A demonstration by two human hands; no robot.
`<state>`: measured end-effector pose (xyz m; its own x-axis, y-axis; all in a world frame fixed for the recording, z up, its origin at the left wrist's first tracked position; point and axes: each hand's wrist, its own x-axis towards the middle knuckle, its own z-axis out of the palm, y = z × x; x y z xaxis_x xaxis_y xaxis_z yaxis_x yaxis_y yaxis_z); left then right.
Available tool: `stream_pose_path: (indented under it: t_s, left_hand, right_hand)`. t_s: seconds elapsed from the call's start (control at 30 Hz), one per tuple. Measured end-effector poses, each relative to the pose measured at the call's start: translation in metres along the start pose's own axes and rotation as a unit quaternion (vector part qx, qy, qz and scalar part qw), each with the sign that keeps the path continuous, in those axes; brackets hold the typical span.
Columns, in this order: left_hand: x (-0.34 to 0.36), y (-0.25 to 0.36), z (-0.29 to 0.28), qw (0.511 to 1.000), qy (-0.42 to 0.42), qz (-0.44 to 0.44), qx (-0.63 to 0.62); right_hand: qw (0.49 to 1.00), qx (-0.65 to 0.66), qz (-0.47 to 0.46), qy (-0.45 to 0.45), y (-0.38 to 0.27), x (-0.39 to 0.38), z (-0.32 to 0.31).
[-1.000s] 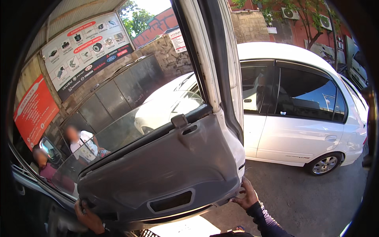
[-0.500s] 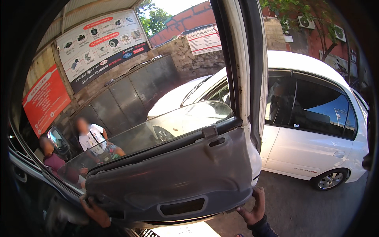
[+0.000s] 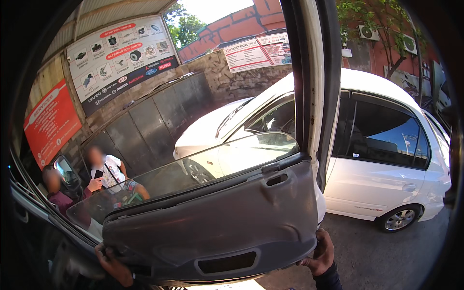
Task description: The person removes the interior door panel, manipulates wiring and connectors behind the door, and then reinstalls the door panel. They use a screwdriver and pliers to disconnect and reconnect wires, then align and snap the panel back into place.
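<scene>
A dark grey door trim panel (image 3: pixel 227 217) lies against the inner side of an open vehicle door, with a rectangular recess low in it and a small handle opening near its upper right. My left hand (image 3: pixel 115 267) grips the panel's lower left corner, fingers over the edge. At the lower right corner my right hand (image 3: pixel 320 255) is closed on the panel's edge, thumb along its underside. Above the panel stands the partly raised window glass (image 3: pixel 232 149), dusty and see-through. The door's upright window frame (image 3: pixel 316 96) rises on the right.
Beyond the door a white car (image 3: pixel 377 193) is parked close by. Two people sit at the left past the glass, near the side mirror (image 3: pixel 67 169); one holds a dark phone (image 3: pixel 98 175). Metal sheets (image 3: pixel 145 121) and signboards (image 3: pixel 121 63) line the wall.
The door frame and panel have shifted slightly rightward in view, with my right hand staying on the corner. A phone has come up in a seated person's hand. Both my hands keep their hold.
</scene>
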<state>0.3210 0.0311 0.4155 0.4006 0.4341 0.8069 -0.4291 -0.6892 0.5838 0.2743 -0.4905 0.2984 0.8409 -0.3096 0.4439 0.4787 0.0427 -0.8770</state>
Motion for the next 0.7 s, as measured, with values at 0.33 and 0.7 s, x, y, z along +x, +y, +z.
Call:
stream_pose_path:
  t_s: [0.33, 0.7]
  left_hand:
    - [-0.003, -0.010, -0.012, 0.999, 0.003, -0.030, 0.024]
    - [0.010, 0.058, -0.027, 0.957, -0.039, 0.112, 0.266]
  right_hand:
    - [0.999, 0.002, 0.009, 0.046, 0.007, -0.015, -0.002]
    - [0.989, 0.139, -0.016, 0.039, 0.041, -0.015, 0.004]
